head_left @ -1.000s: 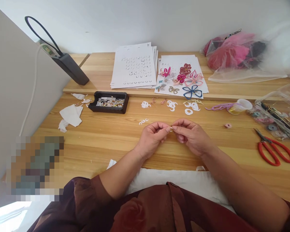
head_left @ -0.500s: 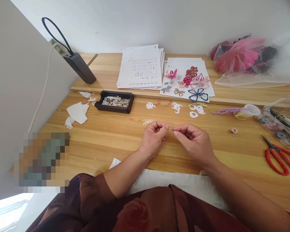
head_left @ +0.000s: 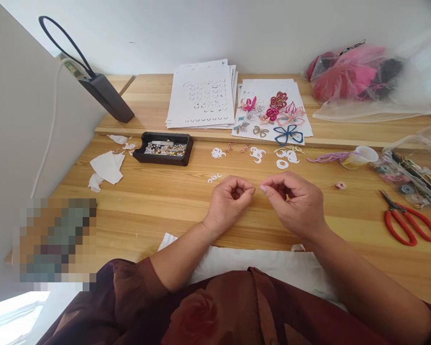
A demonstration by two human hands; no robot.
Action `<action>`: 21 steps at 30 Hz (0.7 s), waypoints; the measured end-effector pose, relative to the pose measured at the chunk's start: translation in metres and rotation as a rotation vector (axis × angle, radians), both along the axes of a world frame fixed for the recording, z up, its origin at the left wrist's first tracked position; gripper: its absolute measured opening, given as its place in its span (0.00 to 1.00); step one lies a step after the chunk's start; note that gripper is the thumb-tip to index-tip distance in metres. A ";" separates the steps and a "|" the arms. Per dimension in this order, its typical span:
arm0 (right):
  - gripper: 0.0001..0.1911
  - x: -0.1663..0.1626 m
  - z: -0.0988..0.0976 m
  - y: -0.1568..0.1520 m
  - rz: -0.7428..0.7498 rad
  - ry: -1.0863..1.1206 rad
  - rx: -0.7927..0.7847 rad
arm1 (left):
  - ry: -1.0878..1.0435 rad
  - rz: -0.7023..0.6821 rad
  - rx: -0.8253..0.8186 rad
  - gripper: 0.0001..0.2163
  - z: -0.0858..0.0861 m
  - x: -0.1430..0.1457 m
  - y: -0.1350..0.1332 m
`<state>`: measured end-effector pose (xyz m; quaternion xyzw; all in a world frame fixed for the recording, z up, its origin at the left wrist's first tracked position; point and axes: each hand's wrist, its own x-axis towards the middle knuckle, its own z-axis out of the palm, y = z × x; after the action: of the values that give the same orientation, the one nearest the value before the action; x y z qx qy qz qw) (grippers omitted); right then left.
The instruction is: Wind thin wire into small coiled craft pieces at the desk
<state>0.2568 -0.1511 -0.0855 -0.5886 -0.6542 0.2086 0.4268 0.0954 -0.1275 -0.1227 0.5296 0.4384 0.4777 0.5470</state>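
Observation:
Close together above the middle of the wooden table, both hands are pinched, fingertips a small gap apart. My left hand [head_left: 232,200] presses thumb against forefinger; whatever sits between them is too small to name. My right hand [head_left: 296,199] pinches likewise, its contents hidden. Just beyond my left hand lie several small white paper crescents [head_left: 214,178]. Farther back are more piles of white crescents [head_left: 257,154], a white paper ring [head_left: 282,164] and small pink wound pieces [head_left: 244,149]. A pink spool [head_left: 341,185] rests to the right of my right hand.
A black tray of beads [head_left: 164,148] stands back left near torn white paper [head_left: 107,166]. Paper sheets [head_left: 201,96] and finished flowers [head_left: 289,134] lie on the raised ledge. Red-handled scissors [head_left: 411,223], a plastic cup [head_left: 361,157] and a clear box [head_left: 416,165] are at right.
The view has shifted slightly, moving the table things left and up. My right hand's fingertips have turned a little, and the small pale piece seen between the hands no longer shows.

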 end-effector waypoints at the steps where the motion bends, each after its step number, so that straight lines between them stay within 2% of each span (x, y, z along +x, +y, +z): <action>1: 0.03 0.001 0.000 0.002 -0.009 0.036 -0.024 | -0.007 -0.017 -0.007 0.07 0.001 0.000 0.000; 9: 0.05 0.005 -0.001 0.009 0.056 0.267 -0.224 | -0.081 -0.090 -0.141 0.09 0.007 0.001 -0.001; 21: 0.06 -0.002 -0.010 0.007 0.074 0.384 -0.228 | -0.045 -0.040 -0.111 0.08 0.005 0.001 -0.001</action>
<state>0.2551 -0.1442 -0.0952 -0.5581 -0.5542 0.4050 0.4662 0.0964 -0.1283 -0.1179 0.4962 0.4410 0.4537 0.5945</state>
